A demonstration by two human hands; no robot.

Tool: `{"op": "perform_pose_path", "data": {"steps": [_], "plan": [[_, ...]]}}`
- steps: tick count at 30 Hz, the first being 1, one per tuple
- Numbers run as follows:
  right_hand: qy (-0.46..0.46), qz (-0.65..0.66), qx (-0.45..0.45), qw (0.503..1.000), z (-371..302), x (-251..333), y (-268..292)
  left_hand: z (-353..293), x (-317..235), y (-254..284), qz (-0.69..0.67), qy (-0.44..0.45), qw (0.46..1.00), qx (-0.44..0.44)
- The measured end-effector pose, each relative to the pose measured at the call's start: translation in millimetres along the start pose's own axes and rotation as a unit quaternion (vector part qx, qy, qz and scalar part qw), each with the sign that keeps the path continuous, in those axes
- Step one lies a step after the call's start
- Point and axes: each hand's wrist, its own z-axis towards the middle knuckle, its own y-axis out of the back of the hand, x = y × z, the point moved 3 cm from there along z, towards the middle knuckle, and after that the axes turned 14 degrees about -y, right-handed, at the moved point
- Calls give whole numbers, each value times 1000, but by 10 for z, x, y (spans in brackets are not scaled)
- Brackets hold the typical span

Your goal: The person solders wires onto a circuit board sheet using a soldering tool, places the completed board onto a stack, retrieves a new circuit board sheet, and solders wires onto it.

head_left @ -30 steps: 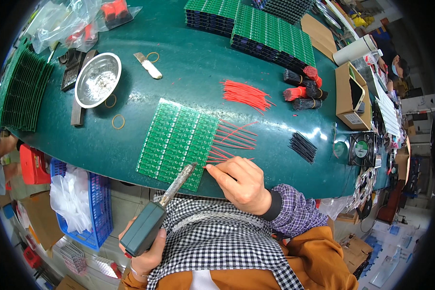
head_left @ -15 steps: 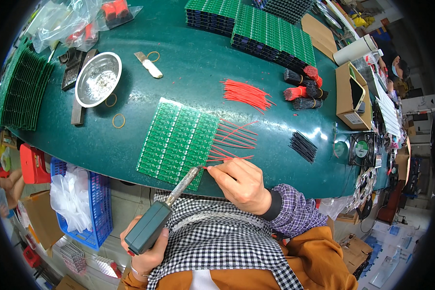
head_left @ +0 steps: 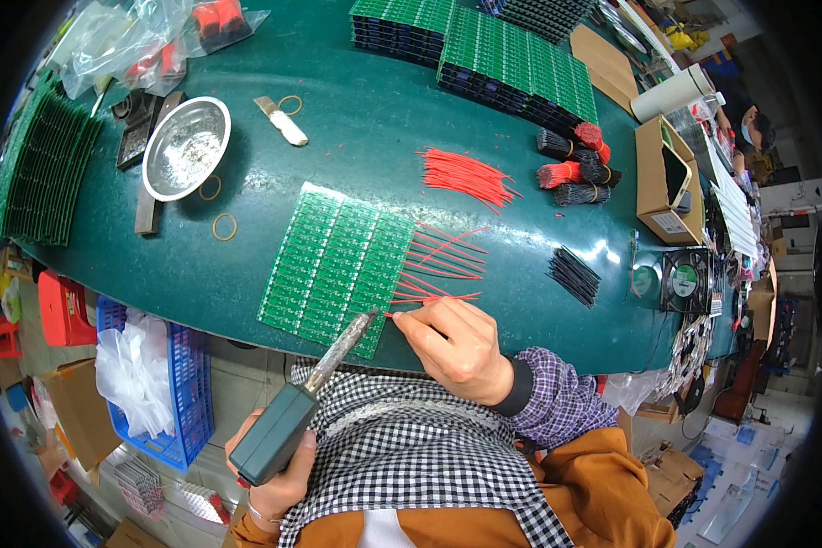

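My left hand point(head_left: 288, 479) is closed round the dark green handle of a soldering iron point(head_left: 279, 434). Its metal barrel slants up to the right, and the tip is over the lower right edge of a green circuit board panel point(head_left: 333, 265). My right hand point(head_left: 457, 352) pinches a short red wire point(head_left: 390, 315) at that edge, close to the iron's tip. Whether the tip touches the wire or the board is too small to tell. Further up the same edge, several red wires point(head_left: 447, 260) stick out to the right over the green table.
Beyond the panel lie loose red wires point(head_left: 466, 178), with black wires point(head_left: 574, 277) to the right. A metal bowl point(head_left: 185, 149) and a white-wrapped blade point(head_left: 281, 121) are at the left. Stacked boards point(head_left: 516, 73) stand at the back; a fan point(head_left: 687, 280) sits right.
The soldering iron has shifted slightly to the left, its tip drawing a little away from my right fingers. My right hand stays nearly still. At the far left, another person's limb has left view.
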Motion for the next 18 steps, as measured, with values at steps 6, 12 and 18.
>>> {"op": "perform_pose_path", "data": {"steps": [6,12,18], "plan": [[6,-2,-10,1000,21,6,-2,13,-45,-9,-14,18,999,-28],[6,-5,-20,1000,9,27,-24,5,-64,-8,17,-10,999,-28],[32,2,-38,999,46,48,38,-71,-25,8,9,21,1000,-12]]}}
